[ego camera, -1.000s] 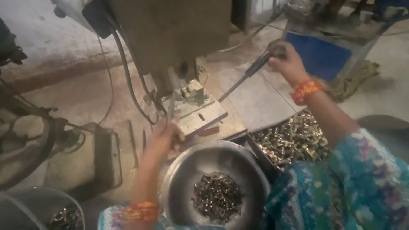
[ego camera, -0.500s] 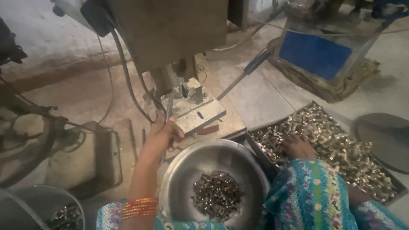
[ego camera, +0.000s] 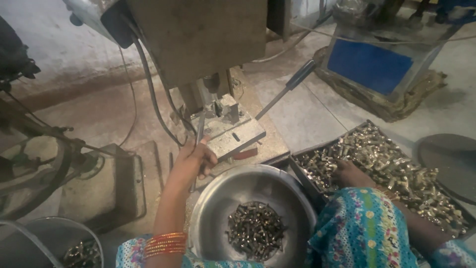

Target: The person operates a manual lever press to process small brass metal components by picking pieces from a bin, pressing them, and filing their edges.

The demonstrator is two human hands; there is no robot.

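Observation:
My left hand (ego camera: 193,161) grips a thin metal rod (ego camera: 199,134) that stands by the grey jig plate (ego camera: 233,139) under the press machine (ego camera: 198,39). My right hand (ego camera: 349,173) rests palm down in a dark tray (ego camera: 297,171) full of small brass parts (ego camera: 396,168), fingers buried among them; whether it holds any is hidden. Between my arms sits a round steel bowl (ego camera: 218,198) with a heap of dark small metal parts (ego camera: 255,231). The press lever with a dark handle (ego camera: 300,74) sticks out to the right, untouched.
A blue-panelled box (ego camera: 369,64) stands at the back right on the concrete floor. A dark round lid (ego camera: 448,159) lies at the right edge. Another pan with parts (ego camera: 79,250) sits at the bottom left. A wheel and belt parts (ego camera: 29,168) fill the left side.
My right hand left the lever handle and came down into the tray of brass parts. My left hand stays at the rod beside the jig.

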